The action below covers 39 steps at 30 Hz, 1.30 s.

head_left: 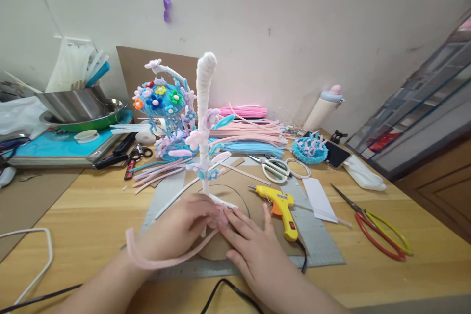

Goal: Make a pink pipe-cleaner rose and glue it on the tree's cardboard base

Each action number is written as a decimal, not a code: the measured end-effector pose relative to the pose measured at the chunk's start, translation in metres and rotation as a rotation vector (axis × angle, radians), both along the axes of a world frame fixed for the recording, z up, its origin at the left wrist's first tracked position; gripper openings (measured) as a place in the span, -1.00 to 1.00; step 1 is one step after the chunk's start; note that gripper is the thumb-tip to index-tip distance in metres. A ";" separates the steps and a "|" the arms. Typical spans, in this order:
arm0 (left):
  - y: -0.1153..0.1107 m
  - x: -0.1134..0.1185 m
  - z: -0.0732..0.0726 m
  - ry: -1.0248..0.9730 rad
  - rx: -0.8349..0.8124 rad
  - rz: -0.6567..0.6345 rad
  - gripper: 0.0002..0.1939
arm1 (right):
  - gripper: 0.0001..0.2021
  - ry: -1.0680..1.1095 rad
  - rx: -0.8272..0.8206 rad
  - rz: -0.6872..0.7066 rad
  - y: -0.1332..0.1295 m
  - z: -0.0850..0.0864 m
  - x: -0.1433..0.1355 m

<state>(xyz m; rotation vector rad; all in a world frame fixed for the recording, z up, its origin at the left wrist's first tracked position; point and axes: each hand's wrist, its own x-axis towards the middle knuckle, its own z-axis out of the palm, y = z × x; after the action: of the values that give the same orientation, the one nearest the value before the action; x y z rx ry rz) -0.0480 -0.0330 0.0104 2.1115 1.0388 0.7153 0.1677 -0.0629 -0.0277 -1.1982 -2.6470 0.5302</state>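
Note:
A white wrapped stem stands upright on a base with white legs, decorated with pink, lilac and blue fuzzy flowers. Low at its foot, my left hand is closed on a pink pipe cleaner, whose free end curls back over my wrist. My right hand lies with fingers stretched and spread, its fingertips touching the pink coil beside the left fingers. Beneath both hands is a cardboard sheet with a drawn circle. The left fingertips are partly hidden.
To the right lie a yellow glue gun, red-and-yellow-handled scissors and white-handled scissors. Behind are pipe cleaner bundles, a blue flowered piece and a bottle. A metal bowl stands left; a black cord runs in front.

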 end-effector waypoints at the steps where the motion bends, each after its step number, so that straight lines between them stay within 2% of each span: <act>1: 0.002 0.002 0.000 0.083 0.092 -0.069 -0.71 | -0.48 0.006 -0.004 -0.003 0.000 0.000 -0.001; 3: 0.005 0.006 -0.003 0.178 0.192 -0.145 -0.70 | -0.51 0.017 -0.001 0.004 -0.001 0.001 0.000; 5: 0.005 0.006 -0.004 0.252 0.244 -0.164 -0.68 | -0.53 0.031 0.036 0.018 0.000 0.002 0.005; 7: 0.003 0.003 -0.003 0.302 0.266 -0.164 -0.63 | -0.59 0.059 0.130 -0.047 0.004 0.004 0.016; 10: -0.003 -0.004 0.003 0.371 0.251 -0.181 -0.49 | -0.71 0.086 0.252 -0.389 0.017 0.008 0.045; 13: -0.010 -0.012 0.007 0.435 0.216 -0.184 -0.29 | -0.64 -0.088 0.070 -0.731 0.033 0.009 0.074; 14: -0.012 -0.014 0.007 0.448 0.205 -0.180 -0.23 | -0.62 -0.163 -0.019 -0.811 0.038 0.009 0.081; 16: -0.014 -0.017 0.006 0.459 0.193 -0.168 -0.14 | -0.59 -0.250 -0.148 -0.880 0.043 0.008 0.088; 20: -0.013 -0.014 0.002 0.440 0.199 -0.140 -0.24 | -0.54 -0.209 -0.169 -0.903 0.047 -0.001 0.087; 25: -0.011 -0.001 0.003 0.422 0.209 -0.104 -0.35 | -0.66 0.109 -0.172 -0.903 0.050 -0.016 0.091; 28: -0.012 0.008 0.003 0.450 0.217 -0.052 -0.40 | -0.68 0.212 -0.203 -0.919 0.049 -0.013 0.099; 30: -0.012 0.012 0.002 0.472 0.219 -0.021 -0.45 | -0.68 0.440 -0.338 -0.928 0.046 -0.005 0.103; 34: -0.011 0.014 -0.004 0.453 0.220 0.011 -0.54 | -0.74 1.180 -0.824 -0.800 0.037 0.013 0.106; 36: -0.010 0.012 -0.006 0.429 0.220 0.002 -0.56 | -0.79 1.369 -1.039 -0.709 0.034 0.018 0.105; 39: -0.007 0.008 -0.006 0.389 0.238 -0.027 -0.57 | -0.78 1.458 -1.239 -0.645 0.032 0.021 0.099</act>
<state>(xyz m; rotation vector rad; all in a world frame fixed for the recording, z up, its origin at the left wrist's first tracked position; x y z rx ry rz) -0.0399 -0.0400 0.0040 2.5340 1.1711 0.4385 0.2664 -0.0313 -0.0065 -0.9860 -0.5360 1.9431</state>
